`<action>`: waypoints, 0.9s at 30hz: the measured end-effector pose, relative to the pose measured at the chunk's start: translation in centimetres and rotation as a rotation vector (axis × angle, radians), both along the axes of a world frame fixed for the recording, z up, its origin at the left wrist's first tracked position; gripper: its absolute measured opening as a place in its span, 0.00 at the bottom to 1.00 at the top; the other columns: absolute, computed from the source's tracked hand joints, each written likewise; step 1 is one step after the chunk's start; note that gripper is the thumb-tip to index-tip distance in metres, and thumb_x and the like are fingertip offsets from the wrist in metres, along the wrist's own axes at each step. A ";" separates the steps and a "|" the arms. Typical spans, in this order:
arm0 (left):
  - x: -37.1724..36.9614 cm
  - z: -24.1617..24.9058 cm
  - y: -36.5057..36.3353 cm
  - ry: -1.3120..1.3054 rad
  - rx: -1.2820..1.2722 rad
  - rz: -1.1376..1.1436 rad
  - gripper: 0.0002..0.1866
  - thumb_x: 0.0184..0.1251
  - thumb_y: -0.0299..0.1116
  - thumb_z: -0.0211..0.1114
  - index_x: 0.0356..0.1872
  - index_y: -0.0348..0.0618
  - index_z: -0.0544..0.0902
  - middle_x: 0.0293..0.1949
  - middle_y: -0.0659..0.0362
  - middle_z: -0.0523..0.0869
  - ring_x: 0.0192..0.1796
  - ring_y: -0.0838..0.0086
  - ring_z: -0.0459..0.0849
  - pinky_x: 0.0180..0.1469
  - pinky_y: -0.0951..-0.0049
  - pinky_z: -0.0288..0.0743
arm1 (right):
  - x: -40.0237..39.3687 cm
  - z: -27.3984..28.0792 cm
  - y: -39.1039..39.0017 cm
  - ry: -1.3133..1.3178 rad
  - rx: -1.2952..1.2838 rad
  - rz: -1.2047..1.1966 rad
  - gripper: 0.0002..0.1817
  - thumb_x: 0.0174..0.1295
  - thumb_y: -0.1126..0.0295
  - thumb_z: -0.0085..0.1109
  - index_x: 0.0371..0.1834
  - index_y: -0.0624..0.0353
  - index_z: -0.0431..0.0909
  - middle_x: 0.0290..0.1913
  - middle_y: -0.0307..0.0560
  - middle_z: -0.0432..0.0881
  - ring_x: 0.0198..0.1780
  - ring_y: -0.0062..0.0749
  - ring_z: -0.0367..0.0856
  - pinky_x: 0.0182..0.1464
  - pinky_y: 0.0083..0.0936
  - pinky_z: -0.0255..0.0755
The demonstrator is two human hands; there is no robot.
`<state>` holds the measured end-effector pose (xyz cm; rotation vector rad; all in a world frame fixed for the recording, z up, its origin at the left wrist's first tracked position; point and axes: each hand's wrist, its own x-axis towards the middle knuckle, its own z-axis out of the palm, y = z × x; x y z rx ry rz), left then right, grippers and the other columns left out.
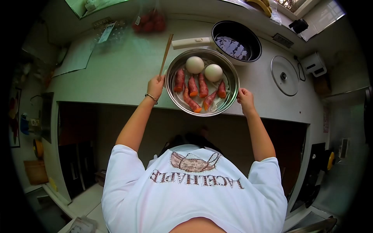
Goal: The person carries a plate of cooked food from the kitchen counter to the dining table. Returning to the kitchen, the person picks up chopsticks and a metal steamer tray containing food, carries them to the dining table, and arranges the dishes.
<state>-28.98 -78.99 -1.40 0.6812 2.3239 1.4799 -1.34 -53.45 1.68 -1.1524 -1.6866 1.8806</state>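
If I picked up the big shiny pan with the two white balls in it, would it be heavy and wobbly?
Maybe a bit heavy, because the shiny pan holds two white balls and several red pieces. It looks like metal, so it probably wouldn't bend. If you tipped it, the balls might roll, since they look round.

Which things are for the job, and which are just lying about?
For the job:
steel pan, being held
sweet potatoes
two round white things
chopsticks
maybe dark pan, lid

Probably just lying about:
bananas
bagged red things
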 end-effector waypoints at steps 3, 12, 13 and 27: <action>0.1 -0.2 0.1 0.062 -0.055 0.015 0.17 0.61 0.42 0.52 0.25 0.36 0.76 0.17 0.53 0.76 0.21 0.67 0.74 0.25 0.69 0.66 | -0.1 -0.6 0.1 -0.014 -0.010 -0.010 0.11 0.60 0.65 0.49 0.24 0.60 0.71 0.17 0.34 0.68 0.17 0.14 0.61 0.18 0.12 0.54; -0.1 -0.7 -0.1 0.089 -0.064 0.077 0.19 0.61 0.43 0.51 0.22 0.36 0.75 0.17 0.52 0.76 0.20 0.65 0.74 0.25 0.67 0.65 | -0.8 -0.2 -0.7 -0.037 -0.017 -0.016 0.11 0.61 0.64 0.48 0.25 0.58 0.70 0.16 0.30 0.64 0.16 0.12 0.58 0.17 0.10 0.50; 0.1 -0.6 0.1 0.076 -0.030 0.093 0.19 0.61 0.43 0.51 0.21 0.36 0.75 0.16 0.53 0.76 0.20 0.66 0.74 0.25 0.68 0.65 | -0.8 -0.2 -0.6 -0.034 -0.018 -0.016 0.11 0.61 0.64 0.48 0.25 0.58 0.70 0.16 0.30 0.63 0.16 0.12 0.58 0.17 0.10 0.50; 1.7 -2.3 0.8 -0.175 0.274 0.167 0.21 0.64 0.50 0.47 0.38 0.41 0.77 0.23 0.63 0.75 0.25 0.80 0.75 0.25 0.79 0.65 | -0.4 -1.3 -1.3 0.071 -0.267 -0.048 0.19 0.63 0.54 0.37 0.52 0.50 0.62 0.47 0.38 0.69 0.44 0.26 0.69 0.43 0.30 0.66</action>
